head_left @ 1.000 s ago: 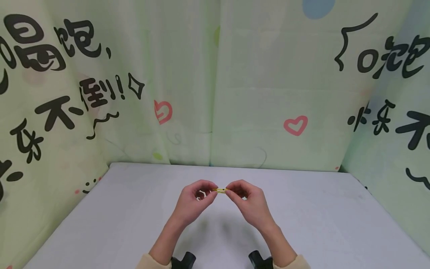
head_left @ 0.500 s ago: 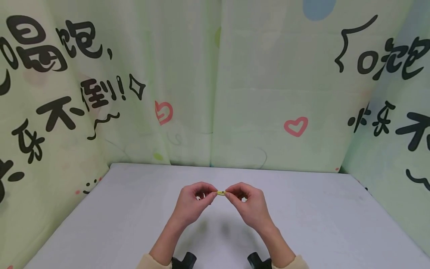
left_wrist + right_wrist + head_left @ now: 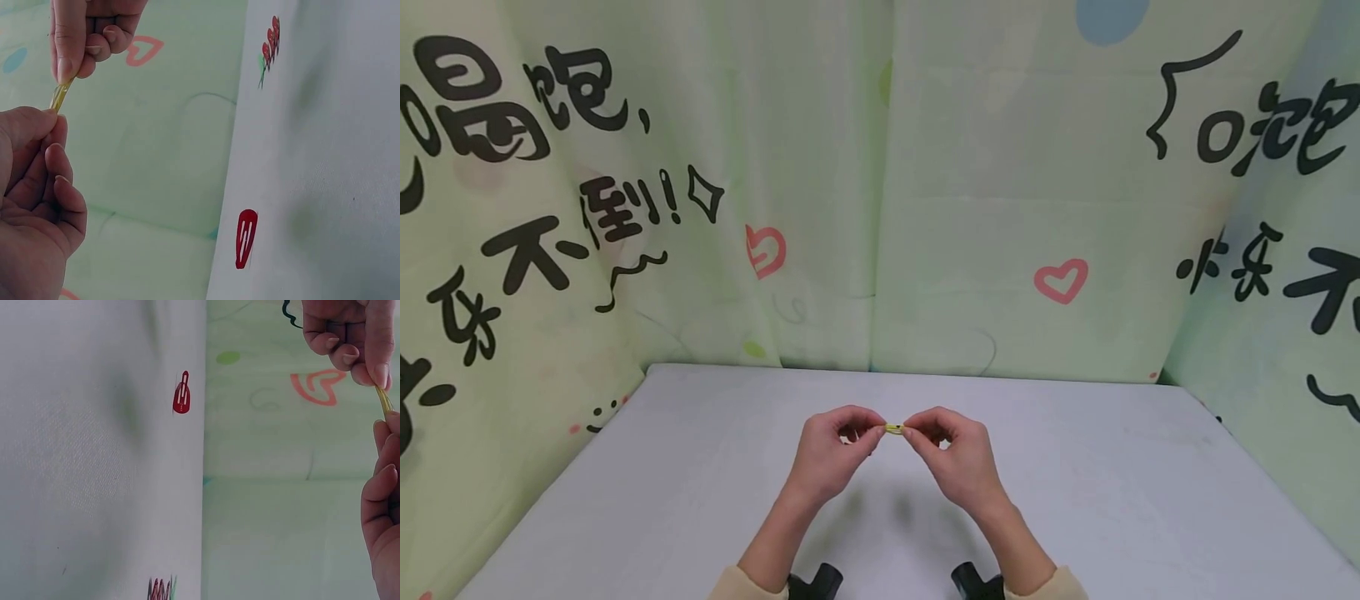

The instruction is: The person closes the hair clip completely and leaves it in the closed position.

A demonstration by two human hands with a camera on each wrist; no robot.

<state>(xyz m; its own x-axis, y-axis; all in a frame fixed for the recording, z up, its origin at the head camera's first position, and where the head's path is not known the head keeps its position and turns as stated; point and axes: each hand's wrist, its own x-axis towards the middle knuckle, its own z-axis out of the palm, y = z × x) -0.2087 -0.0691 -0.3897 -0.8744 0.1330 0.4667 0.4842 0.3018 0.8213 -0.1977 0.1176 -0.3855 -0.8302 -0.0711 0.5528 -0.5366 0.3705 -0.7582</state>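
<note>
A small yellow hair clip (image 3: 893, 429) is held level in the air between both hands in the head view, seen edge-on. My left hand (image 3: 833, 450) pinches its left end with thumb and index finger. Its right end is pinched by the thumb and index finger of my right hand (image 3: 958, 457). Only the clip's middle shows between the fingertips, a narrow yellow strip (image 3: 60, 97) in the left wrist view. Covered fingertips hide both ends. The other fingers of each hand are curled in loosely.
On the white table (image 3: 700, 467), a red snap hair clip (image 3: 245, 239) and a red-and-green hair clip (image 3: 270, 44) lie near the back edge, apart from each other. The hands hide them in the head view. Printed curtains (image 3: 970, 208) stand behind and at both sides.
Both hands have dropped very slightly, and their fingertips cover a little more of the yellow hair clip's ends. Over the last half second they have hardly moved.
</note>
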